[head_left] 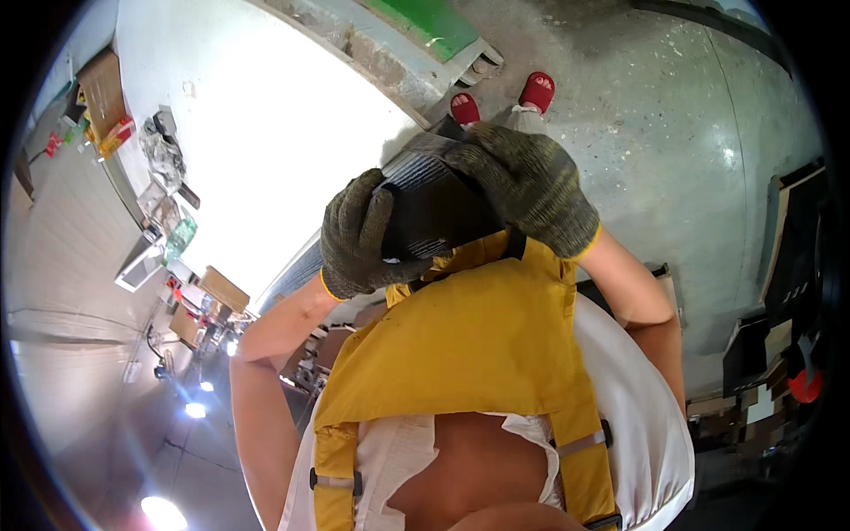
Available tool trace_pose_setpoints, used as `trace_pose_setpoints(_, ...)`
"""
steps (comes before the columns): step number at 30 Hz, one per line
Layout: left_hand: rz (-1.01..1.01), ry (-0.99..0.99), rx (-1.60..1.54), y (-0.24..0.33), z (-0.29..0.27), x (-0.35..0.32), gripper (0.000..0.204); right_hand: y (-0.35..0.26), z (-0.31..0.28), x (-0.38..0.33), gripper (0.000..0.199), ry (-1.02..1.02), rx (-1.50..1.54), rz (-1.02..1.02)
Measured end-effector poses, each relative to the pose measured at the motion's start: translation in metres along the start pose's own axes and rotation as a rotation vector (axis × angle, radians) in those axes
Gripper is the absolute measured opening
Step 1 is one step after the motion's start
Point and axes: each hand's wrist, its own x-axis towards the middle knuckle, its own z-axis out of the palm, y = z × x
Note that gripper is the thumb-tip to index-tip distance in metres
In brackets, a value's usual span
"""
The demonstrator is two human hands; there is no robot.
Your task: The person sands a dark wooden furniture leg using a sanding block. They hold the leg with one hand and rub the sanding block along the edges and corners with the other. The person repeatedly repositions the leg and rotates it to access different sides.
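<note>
A yellow apron [478, 327] is filling the lower middle of the view, over a white shirt [642, 425]. Just above the apron's top edge, two gloved hands are gripping a dark, ribbed rectangular block [434, 199]. The left hand [359, 239] is wrapping its fingers around the block's left end; the right hand [531, 181] is curling over its upper right side, hiding that part. Beyond the block, two red sandals [500, 97] are standing on grey concrete floor [691, 142]. Far left of the block, a cluttered workbench [133, 150] is running along the wall.
</note>
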Motion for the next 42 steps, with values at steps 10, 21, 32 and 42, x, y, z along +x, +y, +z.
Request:
trace_pose_setpoints(10,0.029,0.091,0.123,0.01,0.005,0.001,0.093,0.041,0.006,0.008,0.022,0.134,-0.24,-0.043)
trace_pose_setpoints(21,-0.007,-0.014,0.055,0.006,0.0,0.002,0.109,0.139,0.022,-0.024,0.032,-0.092,-0.588,-0.046)
trace_pose_setpoints(32,0.047,-0.052,0.018,0.008,0.003,-0.006,0.116,-0.003,0.035,-0.115,0.032,0.308,0.388,0.521)
trace_pose_setpoints(42,0.085,-0.034,0.087,0.009,0.007,-0.009,0.113,0.034,0.07,-0.111,0.034,0.465,-0.352,0.123)
